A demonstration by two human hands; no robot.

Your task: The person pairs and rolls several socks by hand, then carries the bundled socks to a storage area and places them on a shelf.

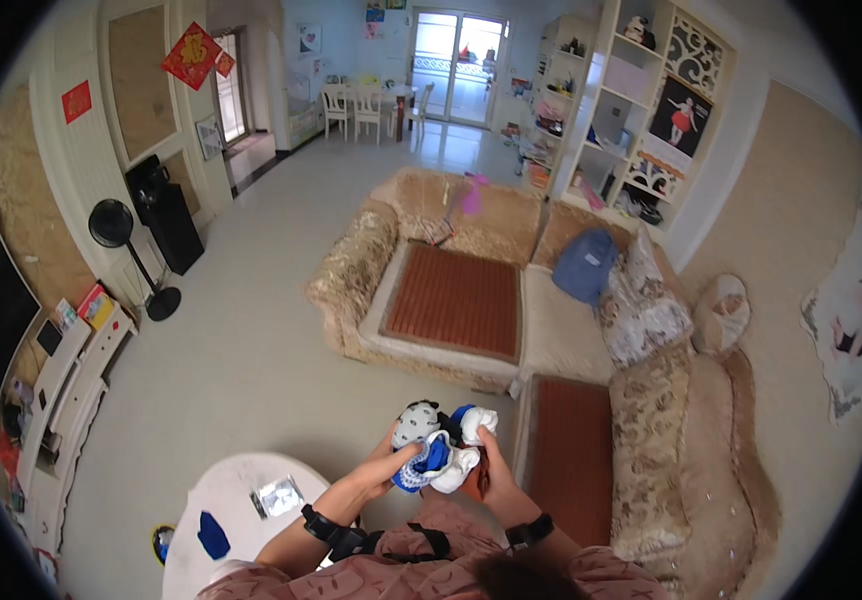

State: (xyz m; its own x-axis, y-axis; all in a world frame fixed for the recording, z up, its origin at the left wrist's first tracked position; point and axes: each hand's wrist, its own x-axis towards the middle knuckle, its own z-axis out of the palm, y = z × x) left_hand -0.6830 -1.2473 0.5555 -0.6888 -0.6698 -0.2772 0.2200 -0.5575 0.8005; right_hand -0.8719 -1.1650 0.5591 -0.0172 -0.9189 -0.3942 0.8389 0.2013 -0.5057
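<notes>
Both hands are raised in front of my body and hold a bunch of small bundled cloth items that look like rolled socks. My left hand grips a grey bundle with dark spots and a blue-and-white patterned bundle, its thumb over the latter. My right hand has its thumb on a white and blue bundle. Between the hands sits a white bundle, and a dark orange-brown piece shows by the right palm. The undersides and some fingers are hidden.
At my left stands a pale round-edged table bearing a dark blue cloth piece and a clear plastic packet. A corner sofa spans ahead and right. Further left are a standing fan and a TV cabinet.
</notes>
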